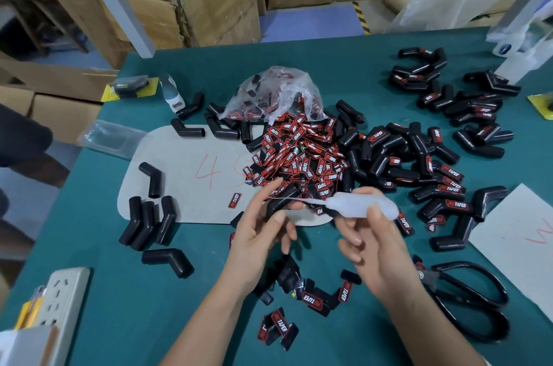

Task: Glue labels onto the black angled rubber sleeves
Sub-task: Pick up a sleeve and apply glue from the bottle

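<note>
My right hand [374, 234] grips a soft translucent glue bottle [363, 205] whose thin nozzle points left. My left hand [263, 225] holds a black angled rubber sleeve [281, 199] between fingers and thumb, and the nozzle tip reaches it. A heap of red-and-black labels [299, 153] lies just beyond the hands, spilling from a clear plastic bag [275, 93]. Plain sleeves [146, 222] lie at the left on a grey card [185, 180]. Labelled sleeves [434, 174] pile up on the right and far right. More labels [311, 300] lie near my wrists.
Black scissors [472, 300] lie at the right front beside a white sheet [520, 234]. A power strip [59, 305] sits at the front left. A yellow-backed package [131, 87] and a white-blue tool [172, 95] lie at the table's far left. Cardboard boxes [191, 3] stand behind the green table [119, 291].
</note>
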`<state>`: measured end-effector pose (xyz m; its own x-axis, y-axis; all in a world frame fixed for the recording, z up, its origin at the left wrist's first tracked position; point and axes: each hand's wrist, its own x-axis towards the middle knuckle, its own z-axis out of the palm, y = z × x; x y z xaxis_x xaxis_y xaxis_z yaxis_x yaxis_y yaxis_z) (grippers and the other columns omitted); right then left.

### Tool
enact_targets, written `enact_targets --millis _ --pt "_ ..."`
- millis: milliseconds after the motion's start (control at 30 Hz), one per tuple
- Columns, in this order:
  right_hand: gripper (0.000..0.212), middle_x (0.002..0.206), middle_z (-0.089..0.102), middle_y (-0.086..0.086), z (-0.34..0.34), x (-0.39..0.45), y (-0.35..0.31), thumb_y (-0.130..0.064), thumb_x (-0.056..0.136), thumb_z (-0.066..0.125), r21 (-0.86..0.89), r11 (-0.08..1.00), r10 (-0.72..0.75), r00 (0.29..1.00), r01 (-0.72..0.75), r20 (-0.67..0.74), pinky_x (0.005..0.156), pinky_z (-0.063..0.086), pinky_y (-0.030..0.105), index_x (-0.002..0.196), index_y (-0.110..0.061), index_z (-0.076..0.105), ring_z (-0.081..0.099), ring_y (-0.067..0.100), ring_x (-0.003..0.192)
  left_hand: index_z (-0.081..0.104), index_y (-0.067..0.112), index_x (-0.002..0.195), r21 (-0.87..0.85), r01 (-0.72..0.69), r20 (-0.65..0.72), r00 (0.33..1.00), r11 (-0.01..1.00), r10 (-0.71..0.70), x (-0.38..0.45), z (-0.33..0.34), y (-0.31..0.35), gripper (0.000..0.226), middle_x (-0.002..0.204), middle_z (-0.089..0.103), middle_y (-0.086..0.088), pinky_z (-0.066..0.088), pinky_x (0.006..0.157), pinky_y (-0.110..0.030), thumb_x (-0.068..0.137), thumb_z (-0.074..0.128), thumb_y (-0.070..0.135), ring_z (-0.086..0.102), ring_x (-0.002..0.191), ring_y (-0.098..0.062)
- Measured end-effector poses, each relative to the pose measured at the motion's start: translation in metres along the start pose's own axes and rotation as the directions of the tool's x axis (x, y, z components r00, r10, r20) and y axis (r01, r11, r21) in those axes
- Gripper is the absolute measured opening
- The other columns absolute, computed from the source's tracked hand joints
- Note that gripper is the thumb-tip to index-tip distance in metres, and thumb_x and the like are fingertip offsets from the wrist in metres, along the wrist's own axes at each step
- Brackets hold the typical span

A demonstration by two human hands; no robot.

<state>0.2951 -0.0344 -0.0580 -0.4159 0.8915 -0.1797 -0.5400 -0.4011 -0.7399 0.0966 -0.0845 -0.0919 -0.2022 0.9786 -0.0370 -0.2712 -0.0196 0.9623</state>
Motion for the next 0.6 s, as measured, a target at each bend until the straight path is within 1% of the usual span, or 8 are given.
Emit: enact_targets --millis 67,133,233,267,333,367,433,600 --pt "0.054 0.082 0.059 -0.004 -0.005 0.0 -0.011 -0.061 0.074 0.088 -0.097 0.99 -0.111 0.992 0.105 -0.053 0.046 0.038 0.016 0.109 -0.028 0.063 0.045 0.005 0.059 0.053 0.028 0.139 0.037 -0.027 -0.053 0.998 0.999 0.028 0.001 -0.002 0.001 0.034 0.112 0.076 -0.016 0.045 0.051 -0.023 0.107 0.056 0.016 0.057 0.063 -0.018" --pt "0.049 0.087 0.063 -0.006 -0.009 -0.001 -0.019 -0.062 0.076 0.086 -0.135 0.975 -0.185 0.98 0.174 -0.076 0.047 0.041 0.016 0.108 -0.03 0.066 0.049 0.004 0.063 0.054 0.025 0.127 0.114 -0.035 -0.116 0.992 0.993 0.048 0.0 -0.005 0.001 0.024 0.113 0.076 -0.014 0.043 0.052 -0.024 0.105 0.059 0.018 0.054 0.061 -0.016" --pt "0.026 0.11 0.07 -0.002 -0.011 0.0 -0.024 -0.041 0.087 0.078 -0.113 0.974 -0.207 0.972 0.195 -0.107 0.051 0.046 0.019 0.108 -0.03 0.068 0.057 0.005 0.069 0.062 0.032 0.119 0.272 -0.027 -0.222 0.971 0.962 0.09 -0.001 -0.012 0.0 0.024 0.105 0.069 -0.008 0.044 0.073 -0.038 0.096 0.068 0.038 0.054 0.077 -0.016" --pt "0.022 0.114 0.071 -0.001 -0.011 0.0 -0.024 -0.036 0.087 0.075 -0.115 0.975 -0.201 0.974 0.189 -0.105 0.053 0.047 0.02 0.107 -0.03 0.069 0.058 0.006 0.069 0.064 0.033 0.119 0.294 -0.023 -0.232 0.968 0.956 0.095 -0.001 -0.013 0.0 0.026 0.103 0.067 -0.005 0.043 0.076 -0.041 0.095 0.069 0.041 0.053 0.079 -0.017" --pt "0.027 0.115 0.071 0.002 -0.009 -0.001 -0.023 -0.038 0.084 0.081 -0.136 0.972 -0.202 0.976 0.189 -0.085 0.054 0.049 0.021 0.106 -0.029 0.069 0.059 0.008 0.066 0.064 0.033 0.121 0.285 -0.038 -0.219 0.97 0.958 0.103 -0.002 -0.014 0.002 0.028 0.096 0.066 -0.004 0.044 0.07 -0.039 0.094 0.068 0.041 0.052 0.072 -0.016" --pt "0.035 0.114 0.072 0.003 -0.007 -0.002 -0.022 -0.045 0.08 0.088 -0.151 0.967 -0.217 0.973 0.204 -0.074 0.054 0.049 0.021 0.105 -0.029 0.068 0.059 0.008 0.064 0.064 0.032 0.122 0.269 -0.048 -0.202 0.974 0.962 0.105 -0.002 -0.014 0.003 0.029 0.094 0.067 -0.006 0.045 0.064 -0.036 0.095 0.067 0.041 0.051 0.067 -0.017" --pt "0.048 0.109 0.073 0.004 -0.003 -0.003 -0.021 -0.056 0.072 0.092 -0.176 0.953 -0.259 0.965 0.246 -0.052 0.051 0.049 0.021 0.103 -0.029 0.067 0.06 0.009 0.06 0.064 0.032 0.124 0.242 -0.072 -0.156 0.981 0.968 0.112 -0.002 -0.013 0.004 0.028 0.096 0.07 -0.007 0.046 0.056 -0.029 0.096 0.065 0.037 0.049 0.061 -0.017" --pt "0.048 0.1 0.074 0.001 0.004 -0.004 -0.022 -0.061 0.07 0.09 -0.221 0.919 -0.341 0.94 0.327 -0.028 0.042 0.048 0.021 0.098 -0.033 0.062 0.06 0.011 0.051 0.061 0.026 0.129 0.218 -0.104 -0.076 0.99 0.97 0.123 -0.003 -0.01 0.004 0.027 0.101 0.073 -0.005 0.048 0.058 -0.026 0.102 0.057 0.03 0.051 0.062 -0.016"
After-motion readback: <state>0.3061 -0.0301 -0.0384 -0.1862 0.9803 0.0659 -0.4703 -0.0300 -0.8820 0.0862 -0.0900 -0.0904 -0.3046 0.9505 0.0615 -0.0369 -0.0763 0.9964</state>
